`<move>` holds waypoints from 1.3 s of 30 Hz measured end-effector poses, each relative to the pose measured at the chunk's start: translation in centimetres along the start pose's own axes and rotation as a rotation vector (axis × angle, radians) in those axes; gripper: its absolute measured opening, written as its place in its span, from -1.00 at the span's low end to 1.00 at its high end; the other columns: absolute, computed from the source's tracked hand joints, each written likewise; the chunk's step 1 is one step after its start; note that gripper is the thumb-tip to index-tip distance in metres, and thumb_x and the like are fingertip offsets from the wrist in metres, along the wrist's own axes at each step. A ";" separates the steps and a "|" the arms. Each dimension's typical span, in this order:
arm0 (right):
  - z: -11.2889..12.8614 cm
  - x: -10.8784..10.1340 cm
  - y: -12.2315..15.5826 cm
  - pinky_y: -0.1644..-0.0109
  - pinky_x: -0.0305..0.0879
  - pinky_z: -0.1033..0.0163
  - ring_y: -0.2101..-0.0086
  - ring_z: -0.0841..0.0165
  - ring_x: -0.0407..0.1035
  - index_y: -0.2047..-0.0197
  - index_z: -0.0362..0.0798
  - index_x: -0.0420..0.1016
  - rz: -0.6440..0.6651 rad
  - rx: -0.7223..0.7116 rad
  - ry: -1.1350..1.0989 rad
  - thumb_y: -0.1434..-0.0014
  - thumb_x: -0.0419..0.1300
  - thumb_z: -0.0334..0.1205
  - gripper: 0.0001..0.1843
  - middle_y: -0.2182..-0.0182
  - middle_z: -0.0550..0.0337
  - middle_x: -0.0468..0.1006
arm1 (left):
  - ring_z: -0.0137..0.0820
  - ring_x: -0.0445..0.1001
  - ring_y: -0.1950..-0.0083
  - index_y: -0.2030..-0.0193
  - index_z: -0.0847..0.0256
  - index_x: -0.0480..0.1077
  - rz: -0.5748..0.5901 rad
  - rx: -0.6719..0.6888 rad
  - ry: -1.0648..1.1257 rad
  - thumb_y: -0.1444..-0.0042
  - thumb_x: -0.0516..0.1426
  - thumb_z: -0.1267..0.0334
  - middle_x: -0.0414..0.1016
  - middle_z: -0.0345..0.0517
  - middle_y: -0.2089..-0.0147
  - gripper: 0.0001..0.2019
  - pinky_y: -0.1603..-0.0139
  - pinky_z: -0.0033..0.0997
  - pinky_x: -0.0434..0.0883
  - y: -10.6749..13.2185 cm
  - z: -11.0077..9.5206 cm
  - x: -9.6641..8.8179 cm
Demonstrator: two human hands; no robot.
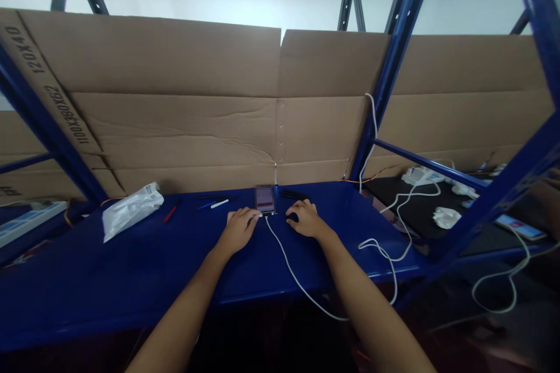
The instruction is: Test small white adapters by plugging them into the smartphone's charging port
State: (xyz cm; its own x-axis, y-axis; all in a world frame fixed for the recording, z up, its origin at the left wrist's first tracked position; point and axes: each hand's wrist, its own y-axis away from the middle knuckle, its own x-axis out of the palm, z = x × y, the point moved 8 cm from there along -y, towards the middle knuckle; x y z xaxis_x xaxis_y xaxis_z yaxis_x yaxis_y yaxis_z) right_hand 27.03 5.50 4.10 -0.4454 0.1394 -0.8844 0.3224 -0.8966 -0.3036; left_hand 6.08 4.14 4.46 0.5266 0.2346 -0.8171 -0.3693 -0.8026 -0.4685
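Observation:
A small device with a lit screen (265, 198) stands on the blue table, facing me. A white cable (284, 253) runs from its lower edge toward me. My left hand (240, 229) rests at the device's lower left corner, fingers pressed together; a tiny white bit shows at the fingertips, too small to name. Just right of the device, my right hand (305, 219) is curled with thumb and forefinger bent toward each other. Between them is a dark spot, and I cannot tell whether it is an object or shadow.
A white plastic bag (133, 210), a red pen-like tool (170, 214) and a white stick (219, 203) lie to the left. Dark tools (293, 194) lie behind my right hand. Cardboard (184, 128) walls the back. Blue posts (385, 93) and a loose cable (391, 256) are on the right.

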 end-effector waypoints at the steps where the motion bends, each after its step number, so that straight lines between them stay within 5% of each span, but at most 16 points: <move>1: 0.1 0.1 0.0 -0.07 0.10 0.03 0.03 0.15 0.26 0.15 0.04 0.62 -0.009 -0.016 -0.003 -0.20 0.31 -0.23 -0.87 0.12 0.06 0.52 | -0.22 0.48 0.02 -0.03 0.05 0.48 0.004 0.003 0.000 -0.43 -0.06 0.16 0.56 -0.11 0.09 -0.70 -0.11 -0.12 0.24 0.0 0.0 0.0; 14: 2.4 -1.4 -0.3 0.09 0.31 0.22 0.26 0.32 0.44 0.23 -0.01 0.59 -0.168 -0.233 -0.361 -0.25 0.26 -0.30 -0.94 0.31 0.20 0.62 | -0.21 0.49 0.04 -0.02 0.07 0.50 0.002 0.016 0.014 -0.43 -0.05 0.14 0.58 -0.08 0.08 -0.69 -0.10 -0.12 0.26 0.0 -0.4 -0.1; 24: 2.8 -0.9 -0.6 0.13 0.33 0.23 0.27 0.33 0.43 0.21 0.00 0.61 -0.258 -0.224 -0.468 -0.22 0.29 -0.26 -0.93 0.29 0.16 0.64 | -0.24 0.52 0.00 -0.04 0.10 0.47 0.043 0.085 0.083 -0.44 -0.09 0.14 0.59 -0.07 0.04 -0.67 -0.11 -0.17 0.29 0.0 -1.2 -0.1; 30: 2.8 -0.3 -0.6 0.22 0.30 0.28 0.35 0.36 0.44 0.23 -0.03 0.61 -0.211 -0.174 -0.543 -0.28 0.24 -0.07 -0.78 0.33 0.18 0.65 | -0.25 0.51 0.00 -0.06 0.11 0.47 0.046 0.124 0.116 -0.45 -0.09 0.12 0.59 -0.04 0.03 -0.66 -0.09 -0.19 0.31 0.0 -1.5 -0.1; 35: 3.1 0.2 -0.6 0.31 0.21 0.30 0.47 0.40 0.40 0.49 -0.06 0.49 -0.149 -0.151 -0.474 -0.42 0.02 0.05 -0.46 0.54 0.23 0.54 | -0.25 0.51 0.01 -0.04 0.10 0.50 0.036 0.166 0.092 -0.44 -0.09 0.13 0.61 -0.04 0.03 -0.66 -0.08 -0.20 0.32 0.2 -2.2 -0.4; 39: 3.2 0.3 -0.6 0.32 0.20 0.32 0.47 0.41 0.37 0.49 -0.06 0.47 -0.139 -0.149 -0.506 -0.40 0.05 0.05 -0.49 0.55 0.25 0.50 | -0.24 0.53 0.02 -0.02 0.11 0.50 0.043 0.160 0.070 -0.44 -0.08 0.12 0.62 -0.05 0.04 -0.65 -0.06 -0.20 0.33 0.1 -2.2 -0.5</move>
State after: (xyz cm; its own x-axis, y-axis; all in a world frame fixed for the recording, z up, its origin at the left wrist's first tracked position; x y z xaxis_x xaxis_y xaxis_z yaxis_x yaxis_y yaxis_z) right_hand 24.05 4.77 5.11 -0.8266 -0.0004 -0.5628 0.3306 -0.8096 -0.4850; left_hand 7.44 2.75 5.53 0.5576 0.1591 -0.8147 -0.5065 -0.7124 -0.4857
